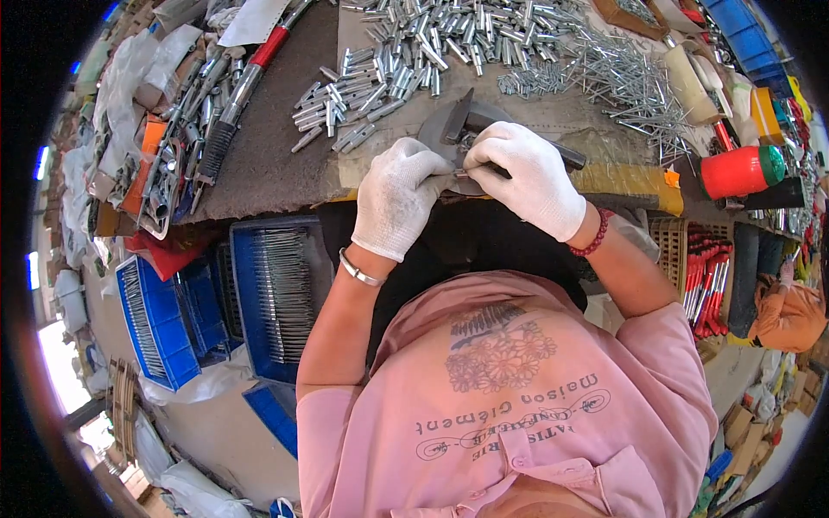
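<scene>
Blue bin (250, 259) holds metal rods; left hand (397, 197) and right hand (525, 177) pinch a small metal piece (462, 173).

My hands (466, 186) meet at the near edge of the worktop (268, 164), over a hammer (484, 125). Behind them lies a heap of metal sleeves (414, 52), nails (630, 82) to its right. Bins of rods (276, 293) sit below the worktop, to my left.

White knit cloth gloves cover the left hand (395, 197) and right hand (527, 177); shiny bare-metal cylindrical sleeves (406, 65) lie on the matt grey table (276, 147); glossy blue plastic crate (259, 293).
</scene>
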`<state>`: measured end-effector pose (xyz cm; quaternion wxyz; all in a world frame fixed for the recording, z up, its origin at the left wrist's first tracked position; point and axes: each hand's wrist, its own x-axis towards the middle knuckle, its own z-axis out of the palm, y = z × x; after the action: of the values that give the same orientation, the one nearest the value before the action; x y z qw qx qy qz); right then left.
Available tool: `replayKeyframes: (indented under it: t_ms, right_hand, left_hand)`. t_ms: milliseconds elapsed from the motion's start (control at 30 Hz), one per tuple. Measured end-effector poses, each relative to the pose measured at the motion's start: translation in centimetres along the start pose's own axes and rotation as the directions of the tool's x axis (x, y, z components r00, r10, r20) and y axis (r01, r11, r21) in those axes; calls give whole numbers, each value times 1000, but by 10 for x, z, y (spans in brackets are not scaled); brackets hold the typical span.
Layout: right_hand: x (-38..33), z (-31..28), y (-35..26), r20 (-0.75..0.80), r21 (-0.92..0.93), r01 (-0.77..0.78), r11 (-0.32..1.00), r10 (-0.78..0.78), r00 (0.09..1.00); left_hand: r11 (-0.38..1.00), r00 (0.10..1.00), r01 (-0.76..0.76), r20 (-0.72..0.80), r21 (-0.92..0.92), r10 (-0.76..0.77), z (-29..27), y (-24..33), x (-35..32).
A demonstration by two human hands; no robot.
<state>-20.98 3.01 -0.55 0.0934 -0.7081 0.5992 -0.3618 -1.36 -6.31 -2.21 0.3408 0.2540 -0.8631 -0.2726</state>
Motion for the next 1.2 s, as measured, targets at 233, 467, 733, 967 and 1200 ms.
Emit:
replayKeyframes:
  t_ms: [233,467,733,967,1200]
  right_hand:
    - [-1,-32,13,-50,-401,17,916,-40,998]
    - [-20,-46,4,-40,-281,-212,936,209,977]
    - [-48,-56,-30,-88,-234,-148,961,130,988]
    - [-47,-56,-30,-106,-247,-44,968,18,994]
    - [-62,-41,-14,56,-284,-159,946,182,982]
  left_hand:
    - [997,999,42,24,-57,-41,2,0,1]
    - [1000,999,31,17,-1,-31,0,-2,-1]
    - [994,997,62,39,-88,-59,4,-5,0]
    - [992,997,76,17,-103,-74,5,-3,0]
    - [985,994,108,39,-137,-104,3,-4,1]
